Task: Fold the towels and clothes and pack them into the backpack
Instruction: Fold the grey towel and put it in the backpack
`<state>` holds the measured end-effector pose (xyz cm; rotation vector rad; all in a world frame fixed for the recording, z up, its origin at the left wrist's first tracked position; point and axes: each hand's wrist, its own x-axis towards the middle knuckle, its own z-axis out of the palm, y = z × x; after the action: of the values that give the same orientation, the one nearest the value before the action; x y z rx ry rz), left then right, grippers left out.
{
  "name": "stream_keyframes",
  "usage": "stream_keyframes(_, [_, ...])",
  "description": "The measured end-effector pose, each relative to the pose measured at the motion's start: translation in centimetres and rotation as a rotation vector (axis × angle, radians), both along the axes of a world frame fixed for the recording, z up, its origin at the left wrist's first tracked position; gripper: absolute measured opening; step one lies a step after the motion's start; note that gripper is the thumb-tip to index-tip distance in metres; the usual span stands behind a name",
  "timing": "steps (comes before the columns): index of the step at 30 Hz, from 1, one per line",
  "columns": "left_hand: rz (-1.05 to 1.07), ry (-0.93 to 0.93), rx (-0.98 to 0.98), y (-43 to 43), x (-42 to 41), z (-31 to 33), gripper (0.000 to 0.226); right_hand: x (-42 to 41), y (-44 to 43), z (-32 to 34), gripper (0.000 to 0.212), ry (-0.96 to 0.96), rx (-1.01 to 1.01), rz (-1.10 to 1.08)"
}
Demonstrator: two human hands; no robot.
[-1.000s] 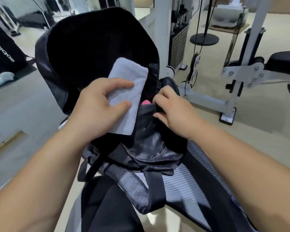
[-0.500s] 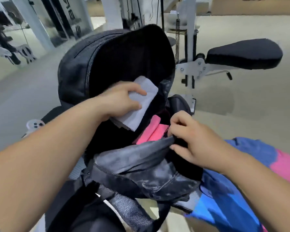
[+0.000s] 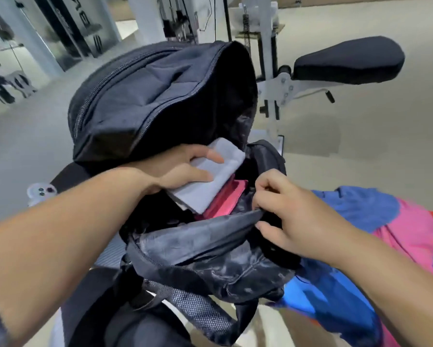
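A black backpack (image 3: 155,101) stands open in front of me, its top flap thrown back. My left hand (image 3: 182,166) holds a folded light grey towel (image 3: 210,181) at the mouth of the main compartment, fingers on top and thumb along its near side. A folded pink item (image 3: 225,199) lies inside, just under the towel. My right hand (image 3: 283,209) pinches the near rim of the backpack opening and holds it apart.
A blue and pink garment (image 3: 375,221) lies to the right of the backpack. Behind stands a white gym machine frame (image 3: 273,91) with a black padded seat (image 3: 348,58). A beige floor spreads around, with mirrored panels at the far left.
The left hand has moved the grey towel lower into the backpack's mouth, over the pink item. The view has swung right, and more of the blue and pink garment shows.
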<state>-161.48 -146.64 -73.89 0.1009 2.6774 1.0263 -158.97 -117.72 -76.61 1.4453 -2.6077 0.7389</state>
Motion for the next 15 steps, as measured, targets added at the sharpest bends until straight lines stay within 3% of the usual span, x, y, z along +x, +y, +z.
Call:
stream_keyframes(2, [0.06,-0.066,0.068,1.8,-0.4,-1.9,0.034,0.5,0.0,0.1,0.021,-0.002,0.009,-0.004])
stream_keyframes(5, [0.048,-0.124,-0.021,2.8,-1.3,-4.1,0.03,1.2,0.2,0.0,0.023,-0.008,0.026,-0.031])
stream_keyframes(11, [-0.023,-0.27,0.109,1.9,-1.6,-5.6,0.035,1.3,0.8,-0.8,0.022,-0.034,0.017,-0.047])
stream_keyframes(15, [-0.226,-0.184,-0.213,1.3,-1.4,-6.1,0.049,1.4,0.9,-0.9,0.023,-0.032,-0.011,-0.051])
